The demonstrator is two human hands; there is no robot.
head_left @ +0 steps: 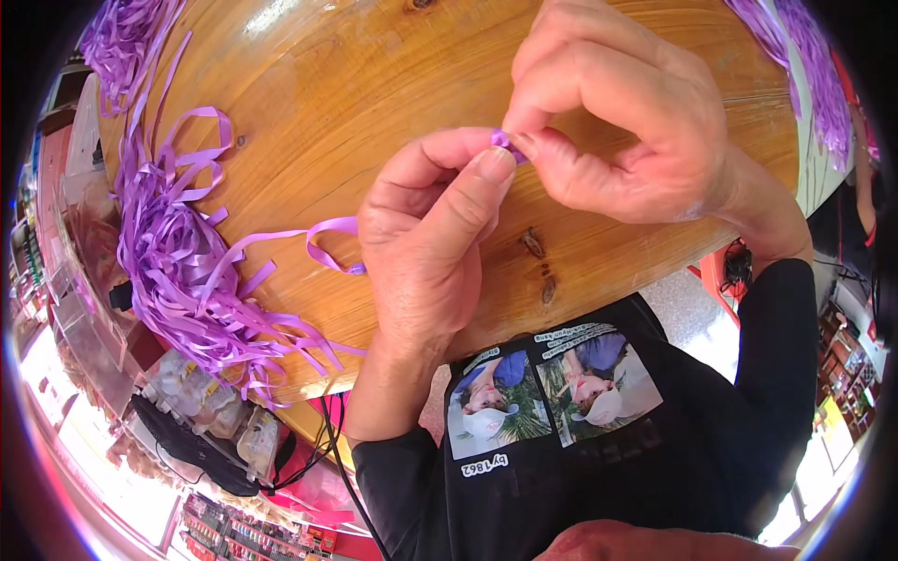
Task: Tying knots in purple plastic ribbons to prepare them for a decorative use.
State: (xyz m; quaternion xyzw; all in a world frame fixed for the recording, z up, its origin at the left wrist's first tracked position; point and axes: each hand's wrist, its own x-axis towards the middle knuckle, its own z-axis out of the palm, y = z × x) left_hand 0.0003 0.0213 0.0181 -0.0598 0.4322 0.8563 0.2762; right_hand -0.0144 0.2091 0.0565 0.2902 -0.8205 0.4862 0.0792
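Observation:
Between my two hands is a small folded or knotted bit of purple ribbon (500, 140). My left hand (426, 220) pinches it between thumb and forefinger, the other fingers curled in. From the right, my right hand (622, 122) grips its other side with thumb and fingertip. A loose length of purple ribbon (327, 245) loops from behind my left hand toward a large tangled heap of purple ribbons (182, 257) on the table's left side. The exact fold at my fingertips is partly hidden.
The wooden table (309, 122) has a rounded edge near my body. Another bunch of purple ribbon (814, 79) lies at the far right. Black cables (335, 449) hang below the table's left edge, beside a dark bag (192, 449). A red chair (725, 276) stands at right.

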